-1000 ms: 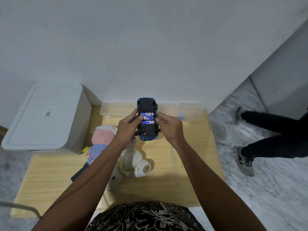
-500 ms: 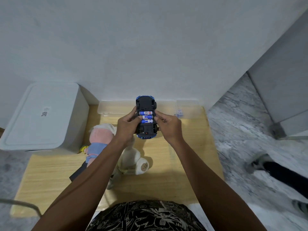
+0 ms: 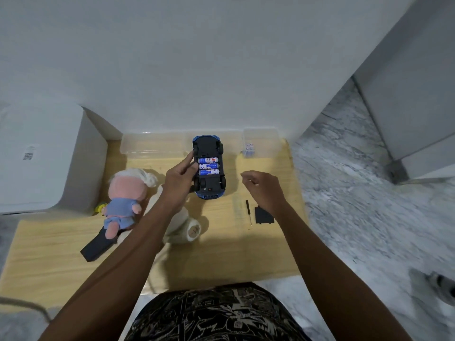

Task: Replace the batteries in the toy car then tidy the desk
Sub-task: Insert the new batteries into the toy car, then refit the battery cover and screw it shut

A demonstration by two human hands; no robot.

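Left hand (image 3: 179,177) grips the blue toy car (image 3: 208,167) along its left flank, thumb and fingers curled round the body and holding it belly-up above the wooden desk (image 3: 221,247), nose pointing toward the wall. Its battery bay lies uncovered, and three blue-and-white batteries (image 3: 208,166) sit in it side by side, each lying crosswise to the car. To the right of the car, apart from it, the right hand (image 3: 262,187) hangs in the air with its fingers loosely curled; it has nothing in it that I can make out. Just below that hand, flat on the desk, are a small black screwdriver (image 3: 248,212) and, beside it, a black battery cover (image 3: 263,215), partly hidden by the right wrist. Against the wall at the back of the desk stands a long clear plastic box (image 3: 152,145), and right of the car a smaller clear container (image 3: 261,143) with something small and bluish inside, too blurred to tell. On the left of the desk a plush doll (image 3: 124,195) with a pink face and blue clothes lies on its back, its feet over a flat black object (image 3: 97,247). A white plush toy (image 3: 187,227) lies under the left forearm. A big white box (image 3: 37,153) stands at the desk's far-left corner.
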